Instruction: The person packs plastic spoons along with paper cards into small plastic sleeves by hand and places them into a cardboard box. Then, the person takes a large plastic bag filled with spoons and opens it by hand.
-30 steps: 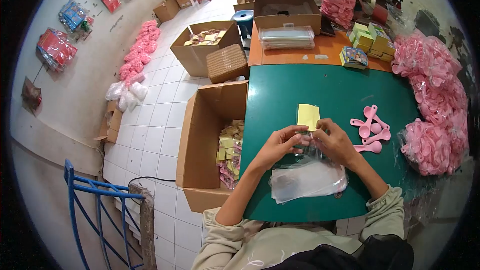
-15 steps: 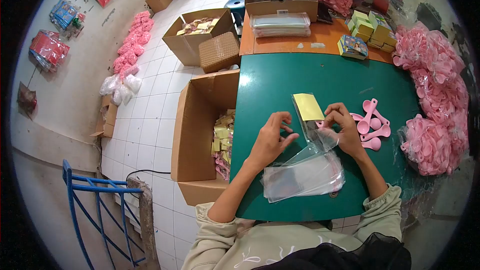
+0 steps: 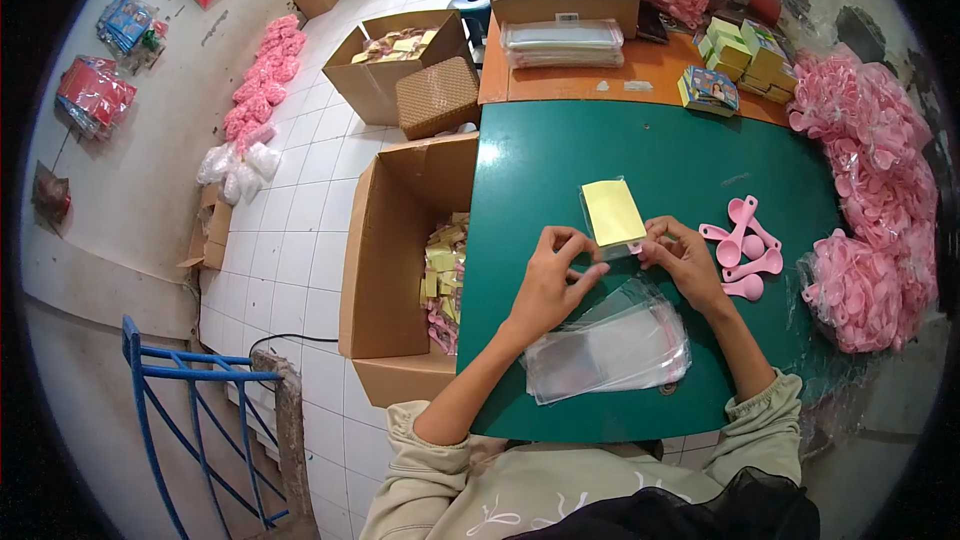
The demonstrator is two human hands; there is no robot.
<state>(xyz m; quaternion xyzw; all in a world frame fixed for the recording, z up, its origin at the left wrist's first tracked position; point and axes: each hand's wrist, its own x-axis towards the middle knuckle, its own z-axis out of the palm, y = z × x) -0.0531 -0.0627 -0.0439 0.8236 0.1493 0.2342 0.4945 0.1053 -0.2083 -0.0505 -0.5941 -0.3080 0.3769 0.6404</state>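
A yellow card (image 3: 614, 212) in a clear plastic bag (image 3: 590, 202) lies above the loose bags, between both hands. My right hand (image 3: 682, 258) pinches the bag at the card's lower right corner, where a bit of pink spoon handle (image 3: 636, 249) shows. At the lower left, my left hand (image 3: 552, 275) is curled with thumb and index finger at the bag's bottom edge; the exact grip is hard to see. Below lies a fanned stack of clear plastic bags (image 3: 625, 350). Several pink spoons (image 3: 742, 250) lie beside my right hand.
On the left, an open cardboard box (image 3: 395, 240) holds packed yellow-and-pink pieces. Bundles of pink spoons (image 3: 860, 290) line the table's right side. Card stacks (image 3: 708, 90) and packs of plastic bags (image 3: 562, 43) sit on the orange table (image 3: 560, 88) behind the green table (image 3: 560, 150).
The bag's loose lower end no longer hangs toward the stack and now appears folded up near the card. The left hand has moved closer to the card; more yellow shows.
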